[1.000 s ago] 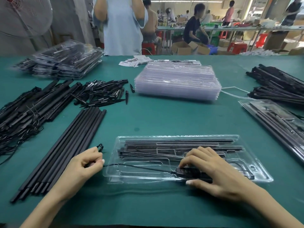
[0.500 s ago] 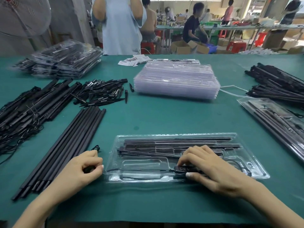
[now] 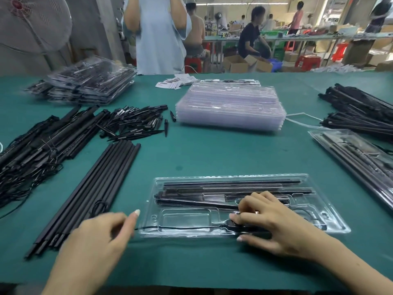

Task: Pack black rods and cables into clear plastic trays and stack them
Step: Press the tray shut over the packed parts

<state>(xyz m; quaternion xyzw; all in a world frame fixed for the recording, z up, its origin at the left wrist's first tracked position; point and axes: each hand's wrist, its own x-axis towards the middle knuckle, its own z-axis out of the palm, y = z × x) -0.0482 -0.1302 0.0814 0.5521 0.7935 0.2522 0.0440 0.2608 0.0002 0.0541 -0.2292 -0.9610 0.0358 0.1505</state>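
A clear plastic tray (image 3: pixel 251 177) lies in front of me on the green table, with long black rods (image 3: pixel 234 183) seated in its far channels. A thin black cable (image 3: pixel 180 228) runs straight along its near channel. My right hand (image 3: pixel 274 226) grips the cable's black block (image 3: pixel 246 229) between thumb and fingers, inside the tray. My left hand (image 3: pixel 100 237) is blurred at the tray's left end. Its thumb sticks out, and the cable's end disappears under its fingers. A small loop of cable (image 3: pixel 100 206) shows just above that hand, over a row of loose rods (image 3: pixel 95 188).
A stack of empty trays (image 3: pixel 229 105) stands at centre back and packed trays (image 3: pixel 85 84) at back left. One packed tray (image 3: pixel 350 150) and a rod pile (image 3: pixel 361 109) are at right. Small black parts (image 3: pixel 136 122) and cabled bundles (image 3: pixel 32 150) lie left. A person (image 3: pixel 157 35) stands opposite.
My left hand has shifted right and toward me, its thumb now stretched out; the cable lies straight again along the tray's near channel. My right hand has stayed on the black block.
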